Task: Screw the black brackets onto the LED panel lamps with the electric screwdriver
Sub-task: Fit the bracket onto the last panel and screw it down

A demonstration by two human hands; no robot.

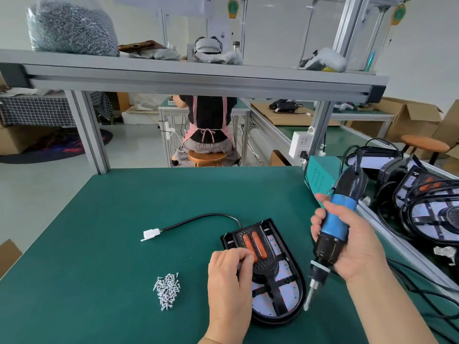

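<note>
An LED panel lamp (289, 297) lies on the green mat, its black bracket (265, 269) with two orange strips on top. A black cable with a white plug (150, 234) runs off to the left. My left hand (229, 274) rests on the lamp's left side with curled fingers pinched together; whether a screw is in them I cannot see. My right hand (352, 247) grips the blue and black electric screwdriver (334, 229), bit pointing down just right of the lamp. A small pile of silver screws (167, 290) lies to the left.
Several more lamps with cables (422, 209) are stacked on the right bench beside a teal box (320, 173). An aluminium shelf (198, 78) overhead carries a bag of screws (72, 28). A person (210, 127) sits on a stool beyond the table.
</note>
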